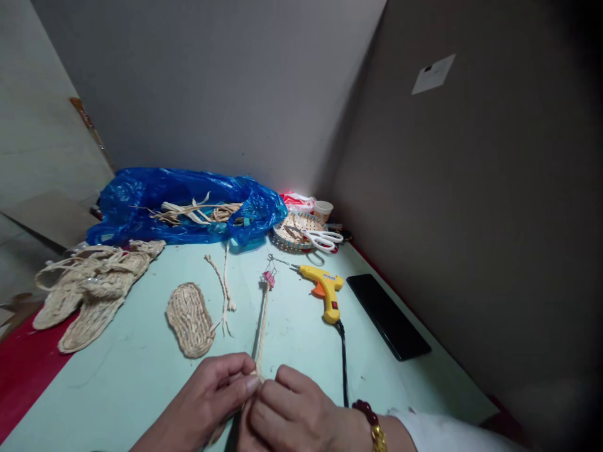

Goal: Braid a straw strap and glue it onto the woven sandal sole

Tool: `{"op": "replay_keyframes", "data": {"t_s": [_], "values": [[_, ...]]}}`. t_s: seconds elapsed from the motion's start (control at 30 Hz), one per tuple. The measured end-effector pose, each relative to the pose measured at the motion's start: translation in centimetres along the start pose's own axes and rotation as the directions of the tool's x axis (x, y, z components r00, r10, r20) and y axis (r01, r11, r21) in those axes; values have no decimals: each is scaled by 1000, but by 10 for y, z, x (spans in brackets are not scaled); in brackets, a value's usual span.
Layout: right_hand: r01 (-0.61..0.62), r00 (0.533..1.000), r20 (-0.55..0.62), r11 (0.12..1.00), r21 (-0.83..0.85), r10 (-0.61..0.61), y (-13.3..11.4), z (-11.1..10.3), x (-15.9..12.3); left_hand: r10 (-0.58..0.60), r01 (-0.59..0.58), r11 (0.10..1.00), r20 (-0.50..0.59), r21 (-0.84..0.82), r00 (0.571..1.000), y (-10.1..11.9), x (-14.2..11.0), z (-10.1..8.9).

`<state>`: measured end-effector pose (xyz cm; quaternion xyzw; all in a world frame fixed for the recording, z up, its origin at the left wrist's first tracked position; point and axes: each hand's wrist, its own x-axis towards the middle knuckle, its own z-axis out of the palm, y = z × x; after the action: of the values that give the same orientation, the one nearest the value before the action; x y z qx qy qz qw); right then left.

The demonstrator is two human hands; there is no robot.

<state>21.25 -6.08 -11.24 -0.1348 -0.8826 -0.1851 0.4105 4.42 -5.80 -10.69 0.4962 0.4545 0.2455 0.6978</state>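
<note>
A pale braided straw cord runs from a pink binder clip down the table toward me. Its near end lies between my two hands. My left hand pinches the cord between thumb and forefinger. Right beside it, my right hand is closed on the same cord, its fingers curled and the fingertips partly hidden. The strands below the hands are mostly out of sight. Left of the cord lie a woven straw sole and some loose short braids.
A yellow glue gun with a black cable and a black phone lie at right. Woven sandals sit at left. Behind are a blue plastic bag holding straw, a round basket, white scissors and a cup.
</note>
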Motion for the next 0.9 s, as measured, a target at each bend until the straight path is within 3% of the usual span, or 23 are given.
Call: {"op": "replay_keyframes", "data": {"t_s": [0.07, 0.13, 0.17, 0.2, 0.23, 0.3, 0.37, 0.43, 0.47, 0.57, 0.73, 0.9], "values": [[-25, 999, 27, 995, 96, 22, 1, -4, 1, -4, 4, 1000, -2, -22, 1000, 1, -1, -1], [-226, 970, 149, 940, 257, 192, 7, -15, 7, -4, 3, 1000, -7, -31, 1000, 3, -2, -1], [-451, 887, 279, 822, 348, 369, 11, -21, 10, 3, -3, 1000, -9, -27, 1000, 5, -3, -1], [-710, 704, 429, 590, 385, 567, 16, -27, 13, 10, -10, 1000, -11, -17, 1000, 6, -4, -2], [-780, 626, 474, 507, 368, 619, 20, -31, 16, 15, -15, 1000, -13, -1, 1000, 8, -4, -2], [-877, 480, 640, 298, 378, 601, 28, -36, 20, 28, -27, 999, -20, 44, 999, 10, -5, -3], [-907, 410, 758, 139, 398, 508, 32, -35, 20, 55, -52, 993, -23, 104, 998, 12, -6, -3], [-914, 376, 810, 36, 405, 450, 33, -31, 18, 83, -78, 981, -19, 179, 996, 13, -8, -2], [-912, 379, 810, 33, 409, 447, 32, -30, 17, 93, -87, 971, -18, 224, 995, 13, -9, -1], [-921, 365, 796, 62, 385, 483, 30, -29, 17, 119, -89, 918, -55, 386, 991, 14, -14, 3], [-934, 347, 764, 125, 335, 545, 28, -32, 17, 226, -95, 754, -121, 650, 967, 11, -19, 9], [-937, 334, 775, 97, 337, 537, 25, -29, 17, 259, -90, 671, -118, 736, 959, 10, -21, 7]]}}
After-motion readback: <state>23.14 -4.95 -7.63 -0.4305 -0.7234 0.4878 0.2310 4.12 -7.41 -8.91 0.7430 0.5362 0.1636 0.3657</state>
